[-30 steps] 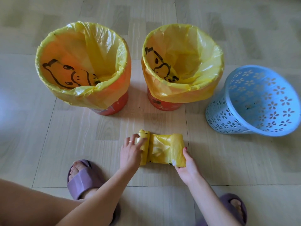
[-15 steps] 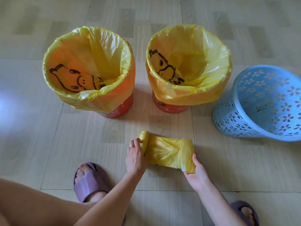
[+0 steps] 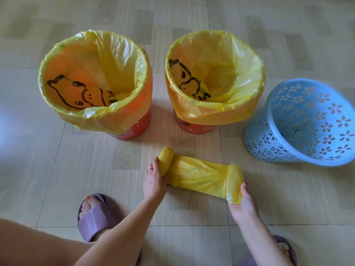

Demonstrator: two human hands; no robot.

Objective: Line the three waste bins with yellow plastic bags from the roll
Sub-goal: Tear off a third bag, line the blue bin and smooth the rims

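Two orange bins stand on the floor, the left bin (image 3: 132,129) and the middle bin (image 3: 194,127), each lined with a yellow bag folded over its rim. A light blue perforated bin (image 3: 269,139) stands at the right, tilted, with no bag in it. In front lies the yellow bag roll (image 3: 167,160), partly unrolled. My left hand (image 3: 154,181) presses on the roll. My right hand (image 3: 243,204) pinches the free end of the unrolled yellow bag (image 3: 203,175), stretched to the right.
The floor is pale wood-pattern tile. My left foot in a purple slipper (image 3: 96,215) sits at the lower left, my bare leg (image 3: 38,244) beside it. Another purple slipper (image 3: 286,248) shows at the lower right.
My right hand has pulled the bag's end further right, so a longer strip lies unrolled. My left hand stays on the roll. The view has shifted slightly.
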